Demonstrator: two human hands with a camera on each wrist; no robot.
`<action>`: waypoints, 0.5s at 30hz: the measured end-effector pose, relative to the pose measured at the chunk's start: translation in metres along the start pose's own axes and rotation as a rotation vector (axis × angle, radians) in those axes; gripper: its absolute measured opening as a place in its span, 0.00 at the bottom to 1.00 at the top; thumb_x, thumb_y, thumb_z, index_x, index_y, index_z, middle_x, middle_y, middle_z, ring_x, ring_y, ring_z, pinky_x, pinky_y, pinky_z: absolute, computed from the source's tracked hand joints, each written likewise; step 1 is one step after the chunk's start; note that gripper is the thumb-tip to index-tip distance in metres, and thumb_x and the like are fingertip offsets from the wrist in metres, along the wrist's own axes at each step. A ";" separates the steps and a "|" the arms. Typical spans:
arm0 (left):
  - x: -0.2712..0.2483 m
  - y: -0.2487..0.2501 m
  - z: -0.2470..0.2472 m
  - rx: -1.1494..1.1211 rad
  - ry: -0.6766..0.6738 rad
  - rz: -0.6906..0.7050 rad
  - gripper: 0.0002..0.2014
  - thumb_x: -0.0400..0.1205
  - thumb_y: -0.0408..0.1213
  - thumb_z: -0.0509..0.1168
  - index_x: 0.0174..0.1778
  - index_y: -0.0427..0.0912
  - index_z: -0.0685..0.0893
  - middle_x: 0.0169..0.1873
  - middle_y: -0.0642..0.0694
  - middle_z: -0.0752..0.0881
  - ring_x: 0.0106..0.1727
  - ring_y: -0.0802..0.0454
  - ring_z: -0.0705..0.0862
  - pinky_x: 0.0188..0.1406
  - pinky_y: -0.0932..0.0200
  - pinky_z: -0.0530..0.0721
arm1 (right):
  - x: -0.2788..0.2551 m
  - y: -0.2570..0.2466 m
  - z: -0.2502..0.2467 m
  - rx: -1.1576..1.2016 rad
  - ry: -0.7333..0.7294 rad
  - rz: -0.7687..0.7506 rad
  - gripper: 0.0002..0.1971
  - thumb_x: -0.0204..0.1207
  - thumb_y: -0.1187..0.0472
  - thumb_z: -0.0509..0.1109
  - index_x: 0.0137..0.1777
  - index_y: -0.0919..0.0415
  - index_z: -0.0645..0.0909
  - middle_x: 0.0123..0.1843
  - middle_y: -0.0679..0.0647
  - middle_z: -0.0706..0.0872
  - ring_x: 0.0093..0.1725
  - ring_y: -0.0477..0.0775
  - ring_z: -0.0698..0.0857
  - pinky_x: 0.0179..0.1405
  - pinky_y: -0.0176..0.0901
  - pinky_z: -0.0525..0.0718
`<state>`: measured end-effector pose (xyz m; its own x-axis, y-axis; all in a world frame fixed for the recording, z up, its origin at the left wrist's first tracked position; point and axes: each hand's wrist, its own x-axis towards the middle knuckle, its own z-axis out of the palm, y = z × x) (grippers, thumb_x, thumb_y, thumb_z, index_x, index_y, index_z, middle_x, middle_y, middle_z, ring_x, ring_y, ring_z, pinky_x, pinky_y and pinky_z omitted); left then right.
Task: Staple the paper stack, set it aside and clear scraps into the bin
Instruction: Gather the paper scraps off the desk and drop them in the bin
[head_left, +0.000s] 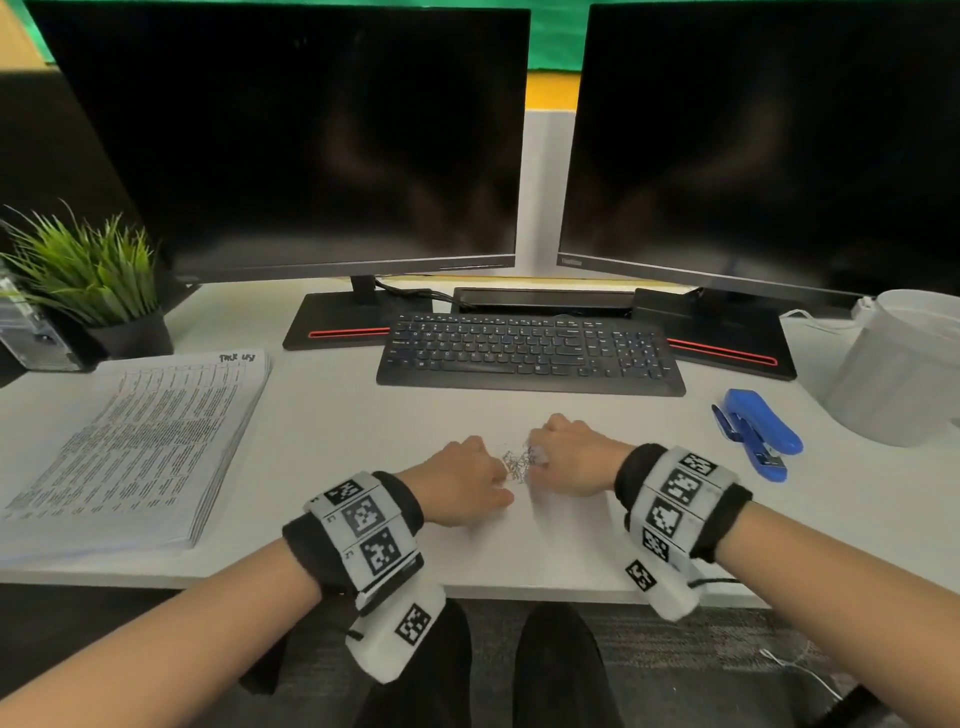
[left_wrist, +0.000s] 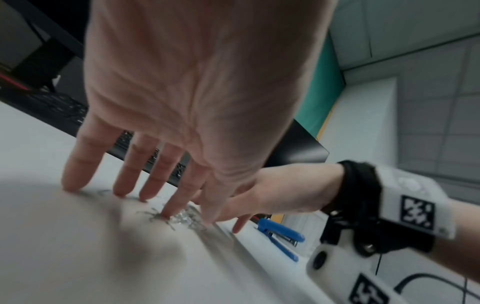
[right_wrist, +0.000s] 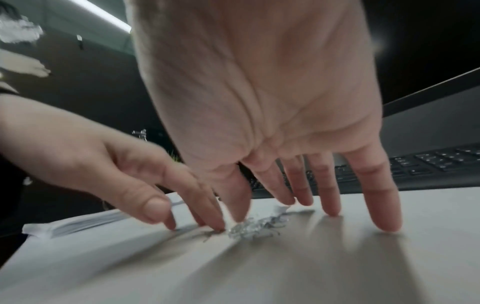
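- White surface (head_left: 322, 415), two dark monitors behind.
- Scraps (head_left: 519, 461): small heap, flanked by left hand (head_left: 462, 480) at 9 o'clock and right hand (head_left: 569, 454) at 3; both equally near, fingers extended, fingertips on surface, nothing gripped.
- Bin (head_left: 904, 364): 2 o'clock of heap; right hand judged nearer.
- Paper stack (head_left: 140, 441): 9 o'clock; handwritten heading illegible.

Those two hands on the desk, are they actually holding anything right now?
Nothing is held. The left hand and right hand have straight fingers, tips on the desk, either side of a small pile of metal scraps.
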<state>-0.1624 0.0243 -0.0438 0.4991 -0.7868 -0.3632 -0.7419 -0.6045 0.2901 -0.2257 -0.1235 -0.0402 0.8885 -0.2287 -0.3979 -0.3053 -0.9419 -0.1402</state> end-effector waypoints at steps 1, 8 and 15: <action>-0.002 -0.003 0.000 -0.017 0.033 -0.037 0.22 0.84 0.47 0.59 0.73 0.42 0.74 0.69 0.41 0.71 0.69 0.40 0.74 0.70 0.48 0.73 | 0.002 -0.003 0.001 -0.020 -0.019 -0.016 0.19 0.80 0.52 0.58 0.68 0.60 0.71 0.71 0.59 0.67 0.70 0.64 0.67 0.68 0.61 0.72; 0.009 0.000 -0.002 -0.001 0.107 -0.113 0.21 0.77 0.34 0.69 0.67 0.39 0.78 0.64 0.40 0.80 0.64 0.41 0.80 0.53 0.58 0.77 | -0.004 -0.003 0.003 0.070 0.030 -0.156 0.07 0.76 0.61 0.62 0.53 0.57 0.78 0.55 0.55 0.69 0.61 0.62 0.75 0.60 0.50 0.76; 0.027 0.010 -0.011 -0.107 0.237 -0.067 0.19 0.74 0.36 0.73 0.60 0.42 0.79 0.60 0.43 0.79 0.61 0.42 0.81 0.48 0.57 0.76 | -0.010 0.022 0.008 0.100 0.092 -0.033 0.19 0.68 0.49 0.73 0.55 0.56 0.80 0.59 0.54 0.71 0.61 0.59 0.71 0.63 0.55 0.77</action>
<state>-0.1510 -0.0046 -0.0409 0.6459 -0.7440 -0.1709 -0.6581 -0.6562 0.3691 -0.2438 -0.1403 -0.0467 0.9247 -0.2243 -0.3077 -0.3043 -0.9211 -0.2430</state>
